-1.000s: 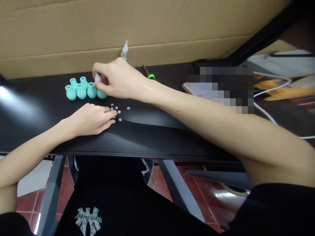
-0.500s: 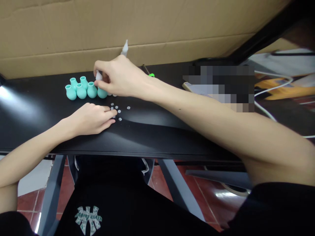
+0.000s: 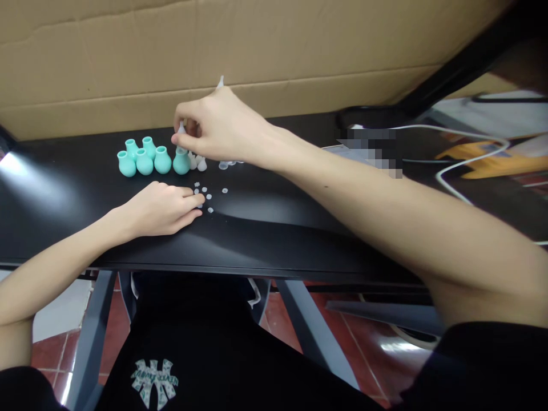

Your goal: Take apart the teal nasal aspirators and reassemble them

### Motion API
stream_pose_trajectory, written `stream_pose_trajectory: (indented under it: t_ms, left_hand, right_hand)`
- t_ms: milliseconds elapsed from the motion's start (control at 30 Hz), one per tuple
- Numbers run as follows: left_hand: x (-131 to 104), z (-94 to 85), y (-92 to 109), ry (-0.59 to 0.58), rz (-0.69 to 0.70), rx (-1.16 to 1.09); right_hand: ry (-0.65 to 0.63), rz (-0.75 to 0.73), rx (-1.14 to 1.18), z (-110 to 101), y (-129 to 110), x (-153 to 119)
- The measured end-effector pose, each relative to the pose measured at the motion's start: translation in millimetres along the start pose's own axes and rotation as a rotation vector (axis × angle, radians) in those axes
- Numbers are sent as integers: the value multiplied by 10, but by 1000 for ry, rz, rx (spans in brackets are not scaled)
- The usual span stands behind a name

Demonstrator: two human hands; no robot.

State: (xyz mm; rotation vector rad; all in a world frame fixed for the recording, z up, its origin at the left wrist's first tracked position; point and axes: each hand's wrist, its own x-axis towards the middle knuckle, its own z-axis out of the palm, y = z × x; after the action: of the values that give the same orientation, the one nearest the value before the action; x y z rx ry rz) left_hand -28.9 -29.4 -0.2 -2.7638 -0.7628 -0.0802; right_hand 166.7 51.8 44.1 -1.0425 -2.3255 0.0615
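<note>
My right hand (image 3: 214,125) pinches a translucent white nozzle tip (image 3: 181,130) between thumb and fingers. The nozzle's lower end is at the mouth of the rightmost teal bulb (image 3: 181,162); whether it is seated inside I cannot tell. Several more teal bulbs (image 3: 144,162) with open necks stand just to the left. My left hand (image 3: 165,206) rests on the black table, palm down, fingers stretched and slightly apart. Its fingertips touch or partly cover some small translucent discs (image 3: 209,197) scattered on the tabletop.
Small white cone-shaped pieces (image 3: 201,164) stand right of the bulbs, with clear round pieces (image 3: 224,165) beyond. Another white pointed tip (image 3: 221,81) shows behind my right hand. Cardboard (image 3: 299,57) walls the table's back. A white cable (image 3: 440,171) lies at the right.
My right hand has shifted slightly right, bringing the nozzle over the rightmost bulb's mouth. The white cones and clear pieces now show more beneath it. My left hand has stayed put.
</note>
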Motion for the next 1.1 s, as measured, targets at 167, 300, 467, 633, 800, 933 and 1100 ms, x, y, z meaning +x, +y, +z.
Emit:
stream_pose_trajectory:
  t_ms: [167, 300, 467, 633, 800, 933, 1100]
  left_hand:
    - [-6, 5, -15, 13, 9, -2]
    - [-2, 10, -13, 20, 5, -8]
    - [-7, 22, -11, 29, -11, -18]
    - [-5, 4, -8, 17, -10, -10]
    - [-1, -20, 15, 3, -19, 8]
    - [-6, -8, 12, 20, -19, 16]
    - [-15, 9, -15, 43, -14, 0]
  right_hand:
    - [-7, 14, 29, 33, -1, -8]
    - [-15, 12, 32, 0, -15, -11]
    - [-26, 9, 58, -34, -30, -9]
    - [-34, 1, 74, -42, -29, 0]
    - [39, 43, 70, -308, -98, -9]
    - [193, 100, 24, -564, -104, 60]
    - [116, 139, -187, -410, 198, 409]
